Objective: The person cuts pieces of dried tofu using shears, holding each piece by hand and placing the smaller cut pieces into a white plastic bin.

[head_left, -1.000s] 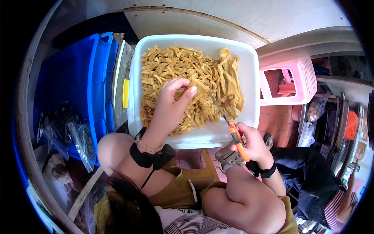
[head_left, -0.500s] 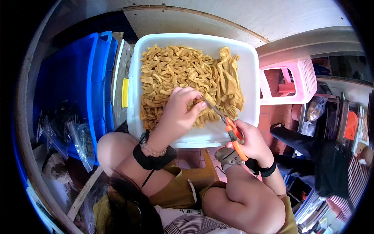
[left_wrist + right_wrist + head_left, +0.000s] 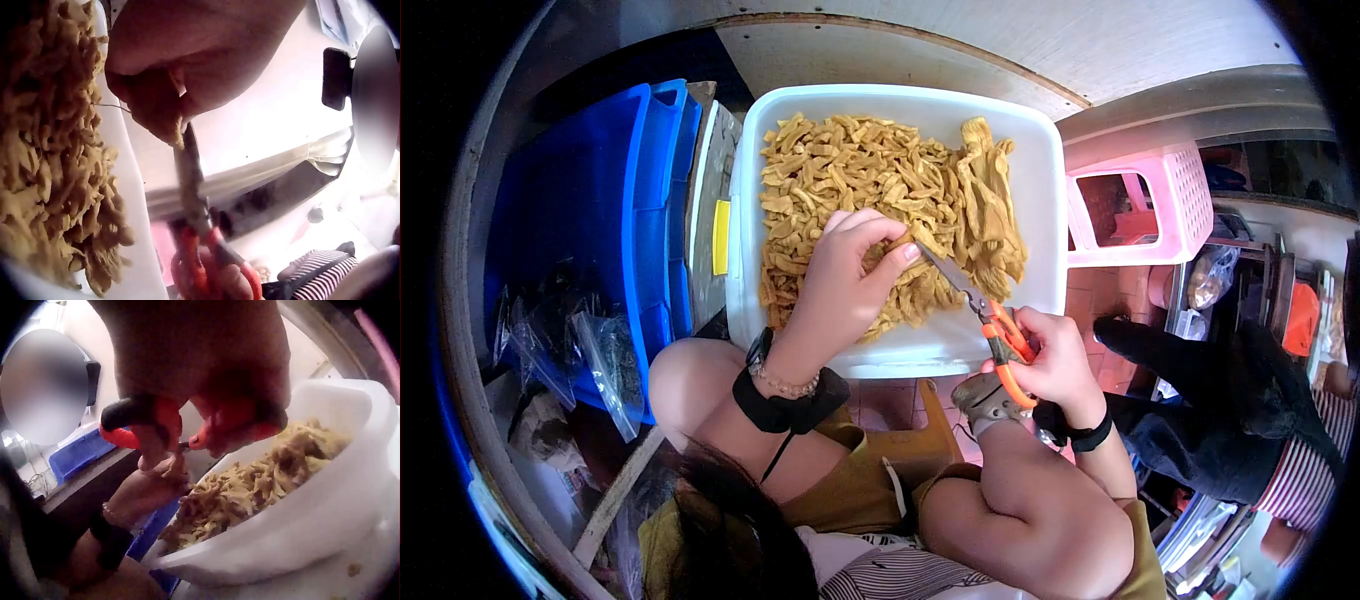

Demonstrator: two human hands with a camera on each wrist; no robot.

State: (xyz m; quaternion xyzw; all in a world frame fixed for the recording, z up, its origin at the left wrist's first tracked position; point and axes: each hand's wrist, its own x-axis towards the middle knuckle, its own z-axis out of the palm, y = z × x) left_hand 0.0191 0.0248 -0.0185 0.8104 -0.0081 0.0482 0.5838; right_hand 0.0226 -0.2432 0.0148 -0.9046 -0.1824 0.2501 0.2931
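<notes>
My left hand (image 3: pixel 845 270) is over the white tub (image 3: pixel 1045 180), pinching a yellowish-brown piece of food (image 3: pixel 159 122) between thumb and fingers. Its kind is unclear; it looks soft and wrinkled. The right hand (image 3: pixel 1060 368) grips scissors (image 3: pixel 1003 345) by their orange-and-black handles, near the tub's front right corner. Their metal blades point up and left, with the tips right at the pinched piece. Beneath the hands lies a heap of short cut strips (image 3: pixel 830 165) of the same food. Several long, whole pieces (image 3: pixel 990 200) lie along the tub's right side.
Blue crates (image 3: pixel 645 200) stand left of the tub, with clear plastic bags (image 3: pixel 610 365) in front. To the right is a pink plastic stool (image 3: pixel 1185 205). Another person in dark trousers (image 3: pixel 1190 430) is at the far right, beside shelves. A wooden wall (image 3: pixel 920 50) runs behind the tub.
My left hand moved right, then slightly back left, still pinching food. The scissors rose slightly and their blades swung to a flatter slant. At the right, the other person shifted position.
</notes>
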